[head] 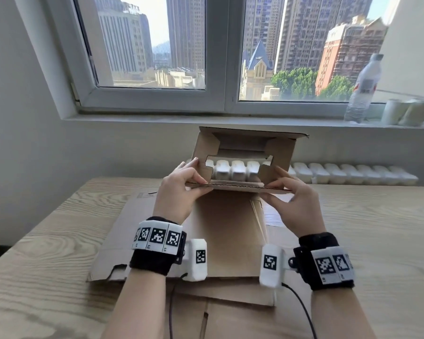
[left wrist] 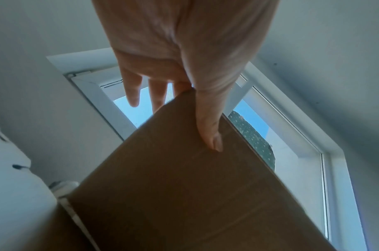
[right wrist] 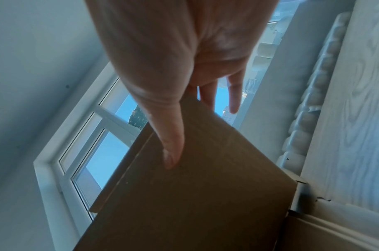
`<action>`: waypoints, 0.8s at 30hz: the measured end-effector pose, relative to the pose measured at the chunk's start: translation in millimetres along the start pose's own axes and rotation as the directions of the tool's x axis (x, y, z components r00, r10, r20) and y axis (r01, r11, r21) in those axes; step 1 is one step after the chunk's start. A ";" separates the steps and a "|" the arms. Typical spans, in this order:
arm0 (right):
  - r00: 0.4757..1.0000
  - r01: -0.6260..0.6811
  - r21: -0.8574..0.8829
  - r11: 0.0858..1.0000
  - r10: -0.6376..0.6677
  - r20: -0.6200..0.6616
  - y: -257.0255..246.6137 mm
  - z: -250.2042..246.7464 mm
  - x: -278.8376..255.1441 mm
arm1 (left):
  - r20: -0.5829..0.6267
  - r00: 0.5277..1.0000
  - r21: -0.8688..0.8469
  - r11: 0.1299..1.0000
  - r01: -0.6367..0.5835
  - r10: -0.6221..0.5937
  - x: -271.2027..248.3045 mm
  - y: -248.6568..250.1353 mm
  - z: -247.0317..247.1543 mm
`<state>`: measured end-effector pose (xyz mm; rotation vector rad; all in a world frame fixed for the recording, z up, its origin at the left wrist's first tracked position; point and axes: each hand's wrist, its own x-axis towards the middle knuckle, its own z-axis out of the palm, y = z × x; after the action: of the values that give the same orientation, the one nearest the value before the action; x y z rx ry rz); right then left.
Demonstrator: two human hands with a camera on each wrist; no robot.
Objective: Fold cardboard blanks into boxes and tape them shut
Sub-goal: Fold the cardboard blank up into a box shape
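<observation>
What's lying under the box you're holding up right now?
Under the half-folded box, held by the left hand and right hand, flat cardboard blanks lie on the wooden table. The hands and box hide part of them.

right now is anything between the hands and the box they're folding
Nothing visible. The left hand and right hand already pinch the half-folded cardboard box directly, thumbs on the near panel, held above the flat blanks on the table.

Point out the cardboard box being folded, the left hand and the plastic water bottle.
cardboard box [head: 283, 152], head view, right side panel.
left hand [head: 175, 193], head view, back of the hand, gripping the box's left edge.
plastic water bottle [head: 364, 91], head view, labelled middle, on the windowsill.
</observation>
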<state>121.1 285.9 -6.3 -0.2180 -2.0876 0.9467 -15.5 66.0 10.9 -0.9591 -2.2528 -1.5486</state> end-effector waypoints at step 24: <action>0.998 -0.062 0.217 0.974 0.064 -0.004 -6.1 8.6 -4.5 | 0.022 1.000 -0.164 0.986 0.024 -0.021 -0.7 -6.8 -12.1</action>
<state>118.6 274.9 -8.2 -0.1758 -1.9589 1.2004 -21.2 53.3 10.4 -0.9987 -2.1836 -1.7649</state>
